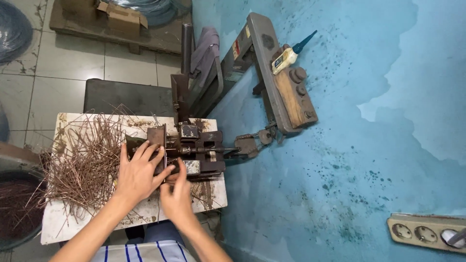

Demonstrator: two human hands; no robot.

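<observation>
At the far left, a dark tub point(17, 208) filled with thin reddish wire is seen beside the bench's left edge. A tangled heap of copper-coloured wire pieces point(82, 165) is spread over the left half of the white, rust-stained bench point(58, 228), some ends hanging past its left edge. The left hand point(138, 172) is laid flat and wide open, fingers spread, just right of the heap, with the fingertips touching the left side of the metal jig point(191, 150); nothing is clasped in it. The right hand point(177, 194) is held near the bench's front edge, just below the jig, its fingers curled together and raised towards the jig's front face; whether a wire piece is pinched there cannot be told. The jig is set at the bench's right end, towards the back edge, and is joined by a rod and linkage point(250, 143) to a long grey lever arm point(272, 68) running up along the blue wall point(369, 145). A small bottle with a blue nozzle point(291, 53) is rested on the lever's wooden block. At the lower right, a power strip point(427, 233) is fixed to the wall.
</observation>
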